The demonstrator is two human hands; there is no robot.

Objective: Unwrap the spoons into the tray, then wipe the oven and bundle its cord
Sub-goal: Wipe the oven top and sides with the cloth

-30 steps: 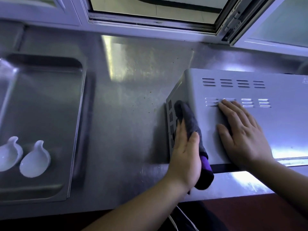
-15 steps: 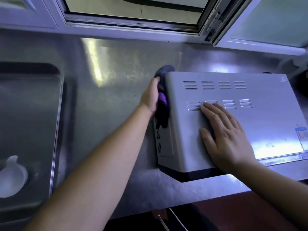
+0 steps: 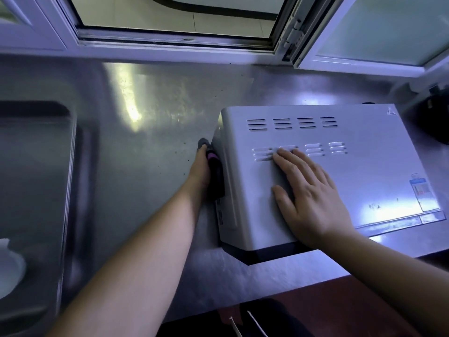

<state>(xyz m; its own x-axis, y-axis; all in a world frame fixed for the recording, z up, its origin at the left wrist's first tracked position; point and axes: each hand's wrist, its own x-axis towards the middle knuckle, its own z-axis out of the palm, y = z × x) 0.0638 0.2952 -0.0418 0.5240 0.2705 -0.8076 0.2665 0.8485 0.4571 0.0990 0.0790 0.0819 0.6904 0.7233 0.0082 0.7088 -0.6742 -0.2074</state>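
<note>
So, the oven [image 3: 352,171] is sat on the steel counter [image 3: 150,132] under the window [image 3: 175,18], turned a bit so its near left corner pokes out toward the counter's front edge. Two rows of vent slots are seen on its top, and a sticker [image 3: 421,193] is stuck near the right front corner.

A dark cloth [image 3: 215,171] with a purple patch is pressed against the oven's left side wall by the left hand [image 3: 200,166]. The hand is kept flat and edge-on, the cloth sandwiched between palm and wall; whether the fingers are curled round the cloth can't be told from this angle.

The right hand [image 3: 308,193] is laid flat on the oven top, fingers spread and fully open, nothing gripped, fingertips touching the nearer row of slots.

Over at the far left the tray [image 3: 65,190] is seen, well apart from the oven, with one white spoon [image 3: 9,271] lying in it, blurred and cut off by the frame edge.

Thin white cord bits [image 3: 257,324] are seen below the counter edge; what they belong to can't be told.
</note>
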